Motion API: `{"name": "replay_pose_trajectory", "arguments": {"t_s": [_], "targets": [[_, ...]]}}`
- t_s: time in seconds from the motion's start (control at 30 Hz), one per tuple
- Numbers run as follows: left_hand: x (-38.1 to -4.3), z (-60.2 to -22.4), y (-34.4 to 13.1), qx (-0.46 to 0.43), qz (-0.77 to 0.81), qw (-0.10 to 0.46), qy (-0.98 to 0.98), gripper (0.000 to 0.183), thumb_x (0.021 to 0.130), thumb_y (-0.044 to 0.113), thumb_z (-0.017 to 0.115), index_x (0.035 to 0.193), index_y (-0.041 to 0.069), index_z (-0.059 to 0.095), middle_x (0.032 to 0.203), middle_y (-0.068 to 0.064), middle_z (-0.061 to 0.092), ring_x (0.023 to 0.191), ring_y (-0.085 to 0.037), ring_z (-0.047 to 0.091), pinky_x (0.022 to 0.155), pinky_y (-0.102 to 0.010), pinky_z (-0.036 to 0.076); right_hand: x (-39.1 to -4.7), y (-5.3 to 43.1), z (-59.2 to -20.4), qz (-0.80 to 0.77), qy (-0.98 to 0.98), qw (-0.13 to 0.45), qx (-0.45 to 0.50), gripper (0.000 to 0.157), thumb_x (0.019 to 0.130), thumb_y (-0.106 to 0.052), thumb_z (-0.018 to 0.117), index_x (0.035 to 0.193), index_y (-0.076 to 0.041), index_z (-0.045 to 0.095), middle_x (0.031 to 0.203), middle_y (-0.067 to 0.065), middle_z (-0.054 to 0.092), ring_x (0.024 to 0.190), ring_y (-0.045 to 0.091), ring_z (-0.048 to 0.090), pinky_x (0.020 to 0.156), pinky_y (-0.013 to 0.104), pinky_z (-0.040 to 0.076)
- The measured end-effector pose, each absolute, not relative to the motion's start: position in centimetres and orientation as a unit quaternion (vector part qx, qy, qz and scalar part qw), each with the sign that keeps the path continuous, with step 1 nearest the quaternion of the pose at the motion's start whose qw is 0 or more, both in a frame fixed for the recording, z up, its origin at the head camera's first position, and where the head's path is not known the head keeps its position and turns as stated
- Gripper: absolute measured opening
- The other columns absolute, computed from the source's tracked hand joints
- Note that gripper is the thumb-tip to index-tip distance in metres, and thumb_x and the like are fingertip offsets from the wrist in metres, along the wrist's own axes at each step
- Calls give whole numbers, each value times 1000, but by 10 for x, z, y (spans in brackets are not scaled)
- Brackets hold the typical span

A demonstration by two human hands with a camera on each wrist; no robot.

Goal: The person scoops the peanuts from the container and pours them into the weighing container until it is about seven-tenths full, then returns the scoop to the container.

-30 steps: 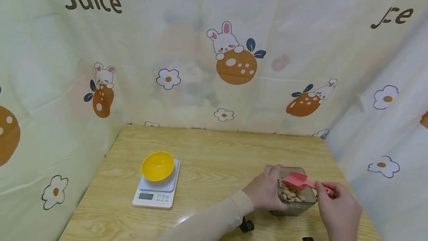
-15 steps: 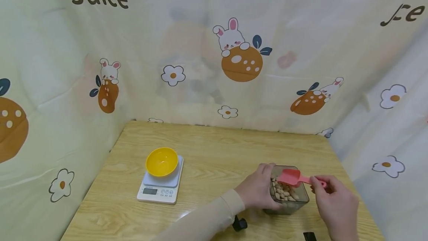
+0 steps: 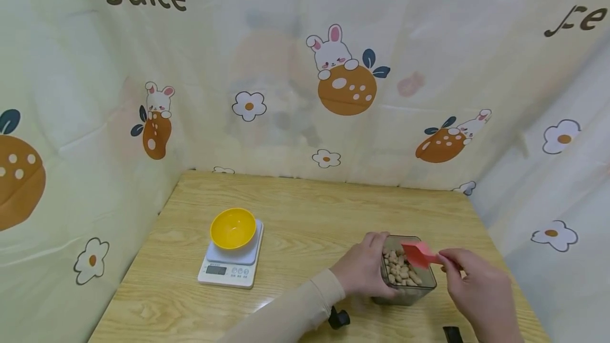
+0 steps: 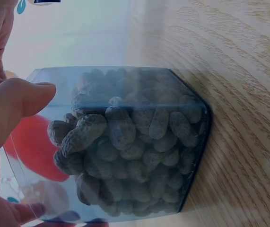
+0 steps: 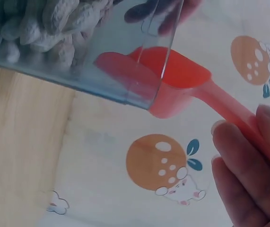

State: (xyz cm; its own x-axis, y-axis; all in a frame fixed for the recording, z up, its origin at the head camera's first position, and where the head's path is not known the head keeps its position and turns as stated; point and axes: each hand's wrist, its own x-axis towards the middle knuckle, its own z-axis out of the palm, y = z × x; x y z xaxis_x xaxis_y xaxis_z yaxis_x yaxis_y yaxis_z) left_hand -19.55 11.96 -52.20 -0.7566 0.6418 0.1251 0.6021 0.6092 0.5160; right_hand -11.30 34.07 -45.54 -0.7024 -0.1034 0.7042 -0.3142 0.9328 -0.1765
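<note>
A clear, dark-tinted square container of peanuts in their shells stands at the right of the table. My left hand grips its left side, with the thumb on one wall in the left wrist view and fingers on the other side. My right hand pinches the handle of a pink-red scoop between thumb and fingers. The scoop's head tilts over the container's right rim, partly inside the mouth above the peanuts. Through the wall in the right wrist view, no peanuts show in the scoop.
At the left, a yellow bowl sits on a white kitchen scale. Black objects lie by my left forearm and near the front edge. Printed curtains enclose the table at the back and sides.
The scoop has tilted, and its head has shifted right relative to the container. My left hand keeps its grip on the container. The whole head view has shifted slightly.
</note>
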Motion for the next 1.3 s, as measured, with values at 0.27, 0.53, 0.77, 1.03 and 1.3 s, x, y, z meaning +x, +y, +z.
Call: {"name": "replay_pose_trajectory", "arguments": {"t_s": [0.27, 0.53, 0.77, 1.03, 1.3], "targets": [[-194, -519, 115, 346, 275, 35, 896, 123, 75, 64, 91, 169, 17, 26, 160, -5, 47, 114, -13, 69, 95, -20, 58, -121, 330, -456, 91, -908, 359, 197, 21, 70, 4, 89, 86, -4, 79, 78, 8, 78, 61, 21, 73, 55, 37, 59], [-191, -525, 115, 343, 268, 36, 900, 125, 73, 65, 92, 168, 18, 26, 160, -4, 47, 107, -9, 69, 91, -16, 57, -121, 326, -458, 231, -958, 171, -14, 6, 98, -8, 75, 97, -3, 79, 67, -2, 71, 50, 1, 58, 43, 25, 40], [-192, -521, 114, 341, 270, 33, 900, 124, 74, 65, 91, 169, 18, 27, 160, -3, 48, 110, -10, 70, 93, -18, 58, -136, 325, -450, 313, -931, 76, -173, 28, 107, -23, 63, 110, -1, 79, 71, 0, 77, 52, 14, 59, 44, 32, 37], [-195, -523, 114, 341, 268, 22, 901, 124, 74, 65, 91, 168, 18, 27, 159, -3, 49, 108, -9, 70, 90, -17, 58, -142, 327, -455, 328, -921, 101, -182, 27, 107, -22, 64, 109, 1, 79, 71, 2, 78, 53, 12, 62, 44, 31, 37], [-195, -526, 115, 344, 267, 10, 900, 124, 71, 64, 93, 167, 17, 30, 157, -3, 51, 109, -7, 68, 91, -16, 57, -125, 321, -464, 261, -931, 252, 28, 10, 92, 2, 81, 91, -8, 80, 66, -4, 71, 54, -5, 55, 44, 19, 39]]}}
